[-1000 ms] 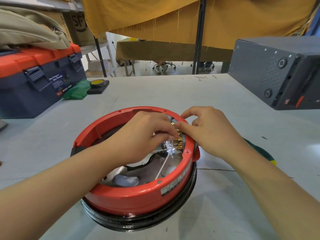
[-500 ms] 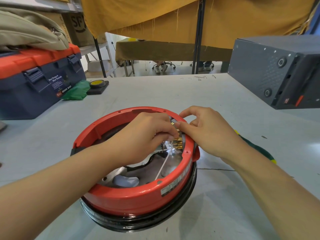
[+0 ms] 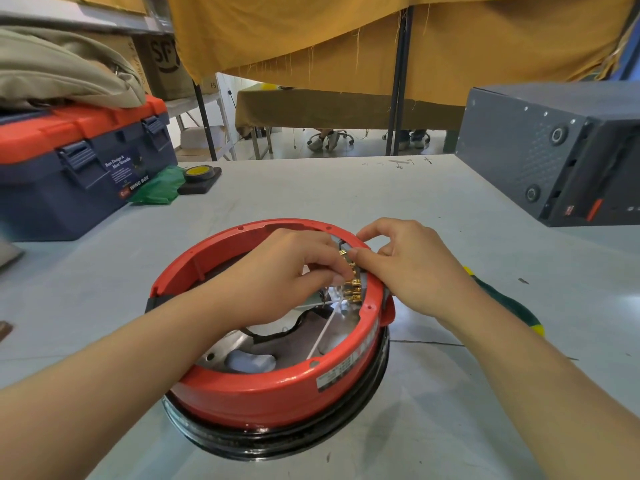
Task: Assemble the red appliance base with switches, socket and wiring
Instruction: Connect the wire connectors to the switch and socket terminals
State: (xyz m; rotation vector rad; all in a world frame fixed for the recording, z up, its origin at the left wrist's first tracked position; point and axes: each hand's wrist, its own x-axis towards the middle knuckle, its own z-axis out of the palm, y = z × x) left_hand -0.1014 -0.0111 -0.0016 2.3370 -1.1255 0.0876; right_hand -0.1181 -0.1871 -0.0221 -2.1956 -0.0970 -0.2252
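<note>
The round red appliance base (image 3: 263, 393) lies upside down on the grey table, with a black ring under it. Inside its far right wall sits a switch block with brass terminals (image 3: 353, 289). My left hand (image 3: 280, 275) reaches into the base and pinches something small at those terminals; the pinched part is hidden by my fingers. From outside, my right hand (image 3: 412, 265) presses thumb and fingers on the rim and the switch block. A white wire (image 3: 325, 334) and a black-edged cutout show on the metal floor inside.
A blue toolbox with an orange lid (image 3: 69, 168) stands at the far left, with a green bag (image 3: 159, 187) and a yellow tape roll (image 3: 197, 173) beside it. A dark grey box (image 3: 554, 150) fills the far right. A green and yellow object (image 3: 509, 306) lies under my right forearm.
Both hands stay at the switch terminals with only slight finger shifts. The base has not moved.
</note>
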